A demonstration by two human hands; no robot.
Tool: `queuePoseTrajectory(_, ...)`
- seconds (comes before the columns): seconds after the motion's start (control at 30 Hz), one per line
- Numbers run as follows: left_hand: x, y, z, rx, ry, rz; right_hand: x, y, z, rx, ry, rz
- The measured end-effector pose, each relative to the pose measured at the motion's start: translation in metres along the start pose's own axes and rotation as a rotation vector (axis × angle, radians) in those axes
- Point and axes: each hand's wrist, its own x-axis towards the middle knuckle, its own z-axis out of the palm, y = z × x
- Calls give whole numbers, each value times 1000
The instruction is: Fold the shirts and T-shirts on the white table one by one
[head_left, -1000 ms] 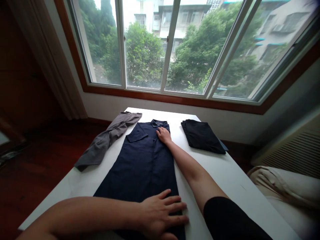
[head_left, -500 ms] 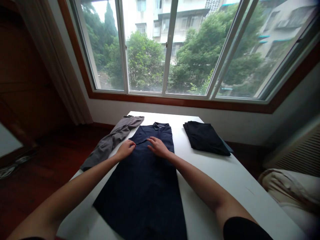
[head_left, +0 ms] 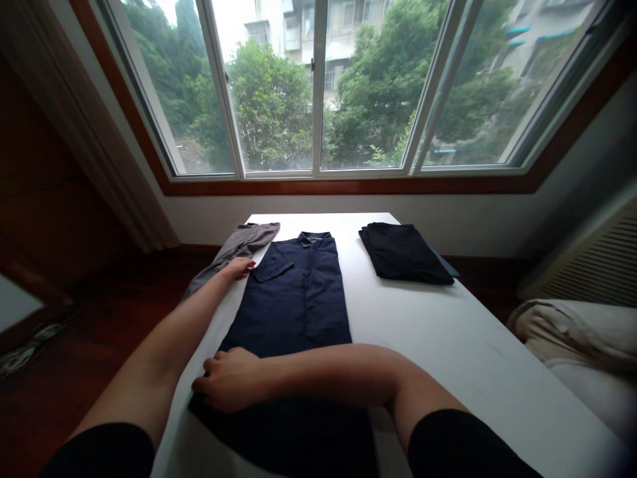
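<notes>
A dark navy collared shirt point(head_left: 323, 305) lies lengthwise on the white table, its collar toward the window and a short sleeve folded in over the body. My left hand point(head_left: 241, 267) pinches the shirt's left edge near that folded sleeve. Reaching across the lower part of the shirt, my right hand point(head_left: 229, 378) has its fingers curled round the left edge close to the hem corner. My right forearm covers a band of the cloth, and the fingertips of that hand are partly hidden.
Grey-brown clothing point(head_left: 243, 240) lies along the left side of the white table point(head_left: 398, 352), close to my left arm. Folded black clothing point(head_left: 405, 252) rests at the back right, with a blue-grey piece under it. Pale bundled fabric point(head_left: 572, 332) sits beyond the right edge.
My right hand has moved from the upper shirt down to its lower left edge. My left hand has shifted slightly left and outward to the shirt's side. The view has tilted down.
</notes>
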Motion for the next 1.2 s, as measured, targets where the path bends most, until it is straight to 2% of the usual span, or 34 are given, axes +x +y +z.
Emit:
queuePoseTrajectory(0.13, 10, 4, 4, 10, -15, 10, 7, -10, 2, 136, -108, 69)
queuePoseTrajectory(0.33, 28, 6, 18, 6, -39, 25, -1, -12, -3, 228, -109, 187)
queuePoseTrajectory(0.6, 52, 33, 33, 14, -114, 75, -39, -9, -31, 478, 85, 295)
queuePoseTrajectory(0.8, 71, 44, 44, 75, -125, 54, -85, -2, -42, 601, 328, 406)
queuePoseTrajectory(0.97, 71, 54, 53, 149, -135, 101, -112, -6, -41, 726, 305, 335)
queuePoseTrajectory(1.1, 68, 63, 59, 240, -96, 167, -118, -12, -30, 806, 266, 376)
queuePoseTrajectory(1.2, 66, 72, 64, 308, -72, 292, -119, -19, -22, 876, 243, 354)
